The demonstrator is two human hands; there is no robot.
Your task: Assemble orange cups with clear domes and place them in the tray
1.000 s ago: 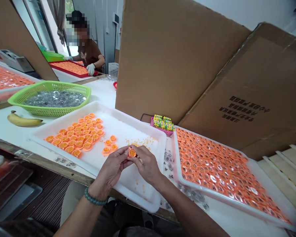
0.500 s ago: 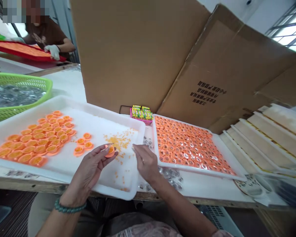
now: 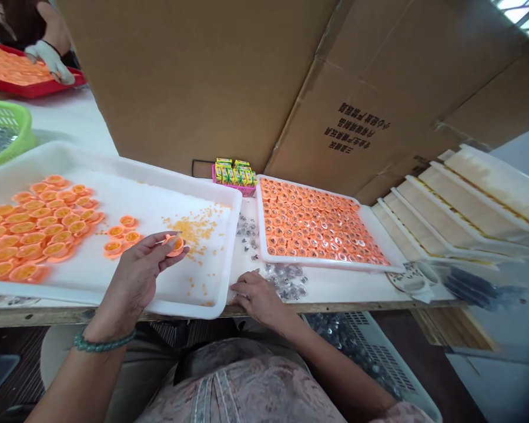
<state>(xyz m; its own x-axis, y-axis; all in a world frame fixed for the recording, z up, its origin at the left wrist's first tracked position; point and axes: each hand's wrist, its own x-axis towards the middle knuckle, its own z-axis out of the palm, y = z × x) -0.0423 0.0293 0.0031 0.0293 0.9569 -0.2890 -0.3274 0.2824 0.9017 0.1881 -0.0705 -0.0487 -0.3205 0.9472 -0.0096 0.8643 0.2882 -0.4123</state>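
Brown cardboard point(image 3: 194, 76) stands along the back of a white table point(image 3: 81, 117), with one set of dark print at its right. At far left, one gloved hand point(image 3: 50, 61) of another person is at the end of one red tray point(image 3: 30, 89) of orange pieces; one green basket point(image 3: 24, 138) of clear bits is cut by the view's edge.

Two white trays of orange pieces lie on the table. The left tray point(image 3: 158, 194) has a pile point(image 3: 35, 229) of overlapping cups, too many to count, then four small cups point(image 3: 127, 235) in a loose cluster. The left hand point(image 3: 136, 270), one green bracelet point(image 3: 103, 345) at its wrist, pinches one held cup point(image 3: 175, 245) between thumb and fingers above the tray floor. The cup is round and orange, with a flared rim and a yellow-orange inside facing up. Scattered yellow crumbs point(image 3: 194, 228) lie right of it.

One pink basket point(image 3: 247, 191) of yellow packets stands behind, between the trays. The right hand point(image 3: 258, 296) is low on the table just beside the left tray's right wall, fingers curled; I cannot tell whether they hold anything. Clear caps point(image 3: 286, 282), uncounted, lie beside it. The right tray point(image 3: 326, 262) is packed with rows of orange pieces; its right end is bare. Several stacked trays point(image 3: 427, 217) lean further right.

Open floor runs along the left tray's back and front walls. The strip between the trays is narrow, and the table's front edge is close to the right hand.
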